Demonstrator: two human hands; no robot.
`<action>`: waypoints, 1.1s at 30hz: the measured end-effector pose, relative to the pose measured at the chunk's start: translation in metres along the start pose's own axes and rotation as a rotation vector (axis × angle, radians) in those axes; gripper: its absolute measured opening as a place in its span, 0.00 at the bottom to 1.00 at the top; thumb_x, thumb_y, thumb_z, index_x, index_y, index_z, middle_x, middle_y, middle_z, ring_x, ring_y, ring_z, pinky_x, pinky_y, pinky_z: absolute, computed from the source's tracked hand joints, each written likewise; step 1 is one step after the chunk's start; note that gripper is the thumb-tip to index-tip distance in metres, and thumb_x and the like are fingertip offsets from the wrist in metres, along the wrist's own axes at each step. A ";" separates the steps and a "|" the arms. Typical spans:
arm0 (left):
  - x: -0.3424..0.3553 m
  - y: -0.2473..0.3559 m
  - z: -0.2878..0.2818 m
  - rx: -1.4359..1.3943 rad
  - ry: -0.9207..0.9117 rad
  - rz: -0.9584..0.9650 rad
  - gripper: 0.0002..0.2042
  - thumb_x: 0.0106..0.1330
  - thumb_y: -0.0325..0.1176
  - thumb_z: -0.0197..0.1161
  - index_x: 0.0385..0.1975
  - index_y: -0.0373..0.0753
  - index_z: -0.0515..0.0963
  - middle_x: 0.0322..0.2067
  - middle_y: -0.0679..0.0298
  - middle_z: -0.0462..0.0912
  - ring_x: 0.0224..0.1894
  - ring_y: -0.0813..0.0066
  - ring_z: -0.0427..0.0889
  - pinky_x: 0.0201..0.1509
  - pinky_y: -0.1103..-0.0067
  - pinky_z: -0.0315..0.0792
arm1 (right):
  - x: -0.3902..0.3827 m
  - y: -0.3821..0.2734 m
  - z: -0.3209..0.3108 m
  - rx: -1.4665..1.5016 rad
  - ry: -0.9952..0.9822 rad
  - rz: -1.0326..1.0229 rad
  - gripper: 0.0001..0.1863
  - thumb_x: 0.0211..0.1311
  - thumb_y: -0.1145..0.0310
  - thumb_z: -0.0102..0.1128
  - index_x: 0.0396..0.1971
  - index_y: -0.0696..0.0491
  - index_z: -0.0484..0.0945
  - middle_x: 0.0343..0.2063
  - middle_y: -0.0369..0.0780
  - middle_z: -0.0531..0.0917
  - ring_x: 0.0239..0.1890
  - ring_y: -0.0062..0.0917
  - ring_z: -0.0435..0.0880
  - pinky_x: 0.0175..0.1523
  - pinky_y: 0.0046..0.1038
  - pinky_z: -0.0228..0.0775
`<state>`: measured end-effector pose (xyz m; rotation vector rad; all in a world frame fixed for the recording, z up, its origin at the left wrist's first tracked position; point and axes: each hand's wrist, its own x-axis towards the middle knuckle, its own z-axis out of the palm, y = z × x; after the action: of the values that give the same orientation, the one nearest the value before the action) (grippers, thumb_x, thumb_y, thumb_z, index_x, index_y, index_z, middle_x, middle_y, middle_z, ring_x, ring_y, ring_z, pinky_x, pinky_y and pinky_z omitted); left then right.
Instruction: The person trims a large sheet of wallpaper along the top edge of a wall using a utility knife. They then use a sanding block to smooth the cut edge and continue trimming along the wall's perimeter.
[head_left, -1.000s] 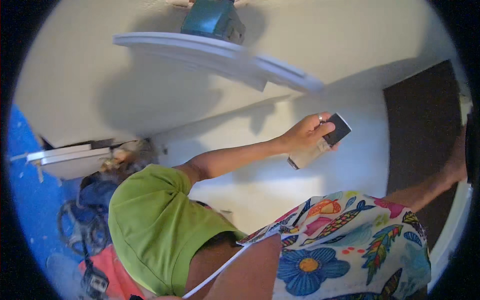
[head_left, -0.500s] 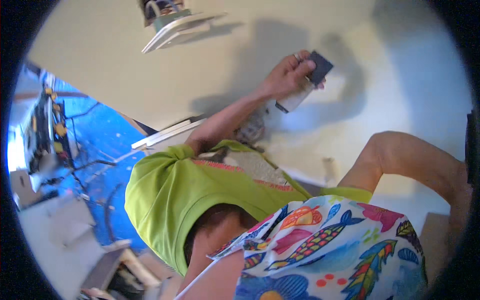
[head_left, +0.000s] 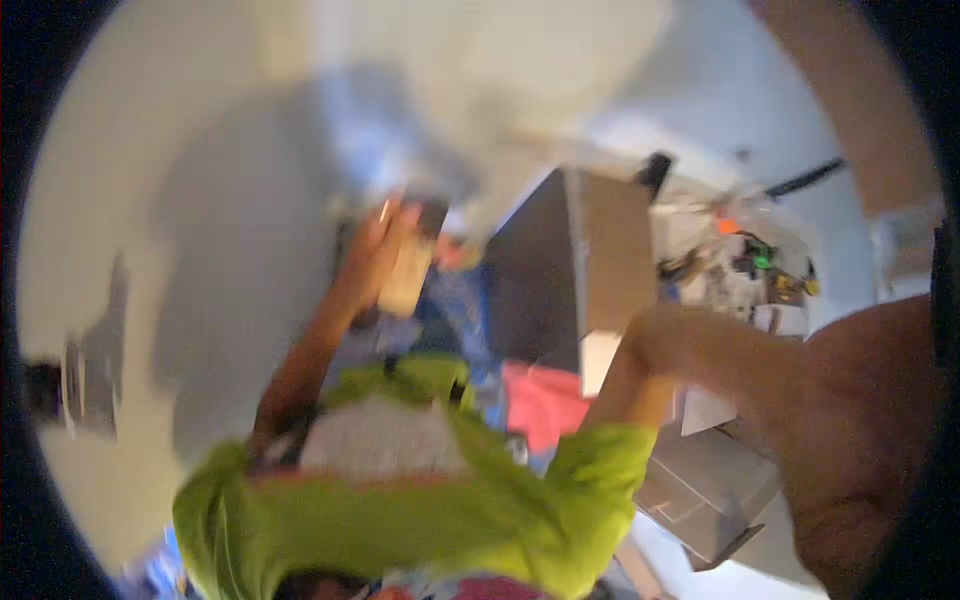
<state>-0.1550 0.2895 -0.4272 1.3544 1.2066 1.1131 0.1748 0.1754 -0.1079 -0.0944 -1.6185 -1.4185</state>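
My left hand [head_left: 375, 255] is out in front of me at the left of the middle. Its fingers are closed round a pale, flat block [head_left: 405, 275] with a dark square piece [head_left: 427, 212] at its upper end. Blur hides what exactly the block is. My right arm [head_left: 720, 350] is bent at the elbow and rises past the right edge, very close and large. The right hand itself lies outside the picture.
A pale wall [head_left: 110, 180] with a shadow on it fills the left, bearing a small fixture [head_left: 75, 385]. Right of my left hand stands a tall cardboard box [head_left: 615, 250], with pink cloth [head_left: 545, 405] below it. An opened carton [head_left: 710, 490] and cluttered small items [head_left: 745, 260] lie farther right.
The view has swung to the right, so boxes and clutter have come in and the blue floor has gone. My left hand still grips the block and now appears lower and farther left.
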 end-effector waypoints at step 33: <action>0.154 -0.139 0.409 -0.196 -0.550 -0.203 0.29 0.73 0.39 0.59 0.68 0.28 0.64 0.60 0.41 0.73 0.64 0.51 0.72 0.69 0.62 0.66 | -0.149 -0.032 -0.122 -0.301 -0.027 0.506 0.20 0.76 0.62 0.57 0.59 0.59 0.76 0.54 0.51 0.82 0.51 0.39 0.84 0.61 0.40 0.76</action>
<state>0.2489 0.4122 -0.6064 1.2435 0.7859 0.6342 0.3081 0.1415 -0.2464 -0.6536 -1.2693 -1.2470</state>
